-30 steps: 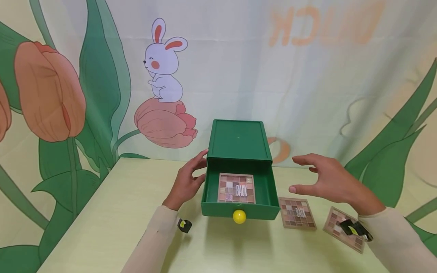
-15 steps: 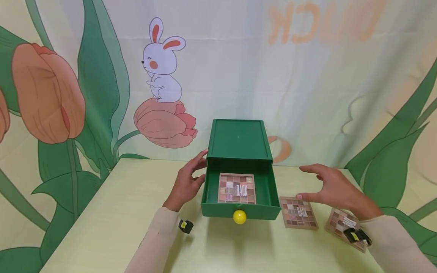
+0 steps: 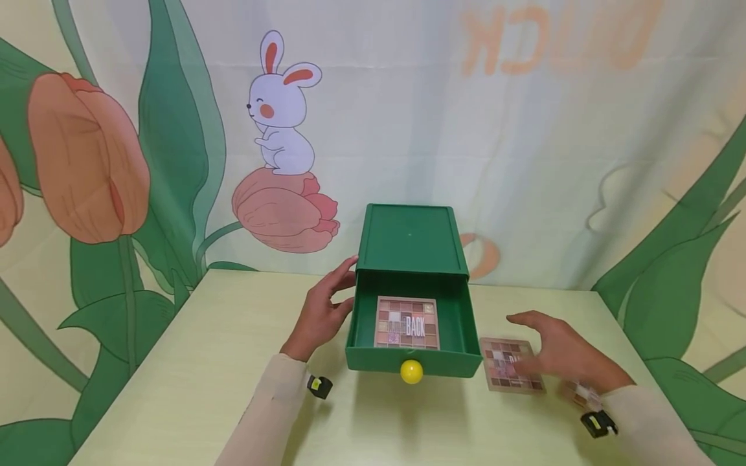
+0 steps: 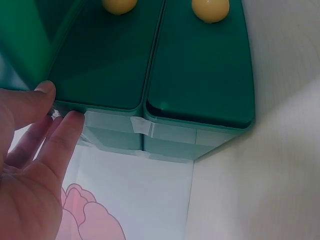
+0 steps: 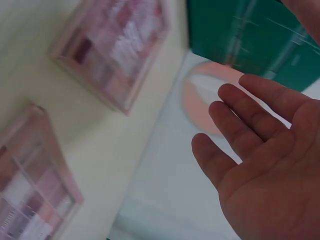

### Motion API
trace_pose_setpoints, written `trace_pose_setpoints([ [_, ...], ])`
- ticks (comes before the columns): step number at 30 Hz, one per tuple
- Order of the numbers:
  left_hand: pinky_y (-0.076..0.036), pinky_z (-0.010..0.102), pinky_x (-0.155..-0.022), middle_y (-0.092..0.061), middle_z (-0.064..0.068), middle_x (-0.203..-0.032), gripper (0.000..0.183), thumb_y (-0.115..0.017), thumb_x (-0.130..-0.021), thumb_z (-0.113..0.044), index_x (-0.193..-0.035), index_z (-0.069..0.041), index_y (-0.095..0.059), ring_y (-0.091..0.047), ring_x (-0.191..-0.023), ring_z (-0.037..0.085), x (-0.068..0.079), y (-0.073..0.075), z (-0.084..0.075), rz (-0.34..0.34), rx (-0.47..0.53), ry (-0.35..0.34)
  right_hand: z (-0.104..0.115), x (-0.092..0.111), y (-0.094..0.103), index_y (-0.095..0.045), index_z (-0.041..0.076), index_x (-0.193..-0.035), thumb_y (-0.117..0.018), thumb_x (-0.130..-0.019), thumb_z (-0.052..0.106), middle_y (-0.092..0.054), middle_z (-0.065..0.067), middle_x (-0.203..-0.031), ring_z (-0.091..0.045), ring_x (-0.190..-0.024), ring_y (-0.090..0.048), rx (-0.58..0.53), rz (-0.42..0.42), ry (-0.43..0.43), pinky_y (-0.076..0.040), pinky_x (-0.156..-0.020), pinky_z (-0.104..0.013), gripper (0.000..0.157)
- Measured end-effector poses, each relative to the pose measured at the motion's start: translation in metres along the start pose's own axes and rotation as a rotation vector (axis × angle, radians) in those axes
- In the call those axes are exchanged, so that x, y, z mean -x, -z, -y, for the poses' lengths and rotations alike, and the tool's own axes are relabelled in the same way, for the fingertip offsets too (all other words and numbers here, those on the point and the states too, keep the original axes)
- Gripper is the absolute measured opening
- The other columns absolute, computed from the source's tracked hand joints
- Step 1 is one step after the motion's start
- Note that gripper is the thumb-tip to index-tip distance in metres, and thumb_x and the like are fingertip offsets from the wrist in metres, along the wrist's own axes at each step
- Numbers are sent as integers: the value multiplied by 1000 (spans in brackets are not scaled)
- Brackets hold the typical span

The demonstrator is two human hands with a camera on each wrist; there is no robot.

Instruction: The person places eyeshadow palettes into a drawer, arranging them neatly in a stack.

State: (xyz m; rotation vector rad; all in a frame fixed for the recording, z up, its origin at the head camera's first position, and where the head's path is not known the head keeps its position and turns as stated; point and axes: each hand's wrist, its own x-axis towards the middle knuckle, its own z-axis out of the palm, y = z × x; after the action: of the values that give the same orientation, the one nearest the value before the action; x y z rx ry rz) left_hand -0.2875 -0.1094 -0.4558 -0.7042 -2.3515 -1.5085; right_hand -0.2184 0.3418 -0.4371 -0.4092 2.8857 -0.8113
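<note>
Left hand (image 3: pixel 317 317): fingers loose, no grip, against cabinet (image 3: pixel 410 239); we think steadying it.
Right hand (image 3: pixel 574 355): spread, empty, near palette (image 3: pixel 497 374).
Drawer (image 3: pixel 375 360): out, we'd guess for access.

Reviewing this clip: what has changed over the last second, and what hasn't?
The right hand has come down toward the nearer loose palette, which its thumb now overlaps in the head view; its grip has visibly picked up nothing. Unchanged: the left hand at the side of the green cabinet, the drawer pulled open with the inside palette in it, and the loose palettes' places.
</note>
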Motion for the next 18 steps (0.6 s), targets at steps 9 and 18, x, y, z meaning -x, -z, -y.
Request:
trace_pose_setpoints([
  [9,-62,50,-95,-63,1,-148,85,-70,-100,-3,-162,-49,-35,-64,-137,27,0,-1,-1,0,1,7,-22,-10,-29,-55,1,-150,-97,-71,45,-49,-24,-157,-46,-137,-53,69,55,-10,-48,-111,-69,99],
  [18,-62,50,-96,-63,2,-148,84,-70,-100,-3,-163,-47,-35,-63,-138,28,0,0,-2,3,0,19,-29,-11,-45,-53,-3,-150,-98,-67,49,-48,-23,-157,-44,-140,-52,32,82,-10,-43,-117,-69,107],
])
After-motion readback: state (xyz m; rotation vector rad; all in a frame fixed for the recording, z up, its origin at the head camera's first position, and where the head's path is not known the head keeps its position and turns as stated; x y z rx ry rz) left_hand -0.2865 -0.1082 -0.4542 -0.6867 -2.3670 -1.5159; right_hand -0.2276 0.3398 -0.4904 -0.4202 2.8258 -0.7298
